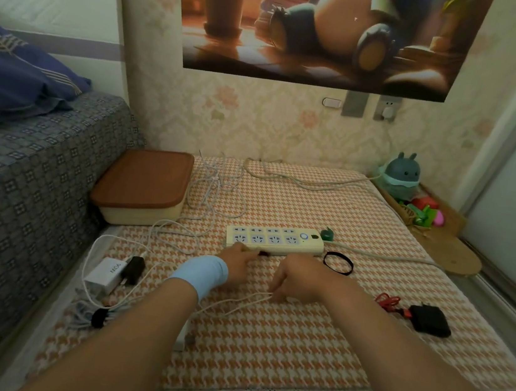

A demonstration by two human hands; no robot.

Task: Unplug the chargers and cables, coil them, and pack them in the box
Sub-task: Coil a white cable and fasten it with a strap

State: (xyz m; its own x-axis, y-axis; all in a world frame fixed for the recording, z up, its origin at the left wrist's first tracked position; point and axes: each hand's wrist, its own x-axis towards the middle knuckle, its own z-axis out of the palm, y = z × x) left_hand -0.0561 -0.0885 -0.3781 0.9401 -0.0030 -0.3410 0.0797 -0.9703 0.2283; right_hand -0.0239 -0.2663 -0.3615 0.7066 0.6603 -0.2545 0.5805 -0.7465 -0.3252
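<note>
A cream power strip [274,238] lies mid-mat, its sockets empty on top. My left hand [238,263], with a blue wristband, reaches to the strip's front edge and pinches a small black plug [264,254] there. My right hand [299,281] is curled downward just in front of the strip, its fingertips pinching a thin white cable [236,302] that runs left under my left wrist. The box [140,209], cream with a brown lid on it, stands at the left by the bed. A white charger [104,273] and a black charger [134,269] lie to its front.
Loose white cables [214,189] tangle beyond the strip. A strapped cable bundle [96,316] lies at the near left. A black adapter [429,320] with a red cable [387,301] and a black loop [338,263] lie to the right. The bed [20,197] borders the left, and toys [421,213] sit at the far right.
</note>
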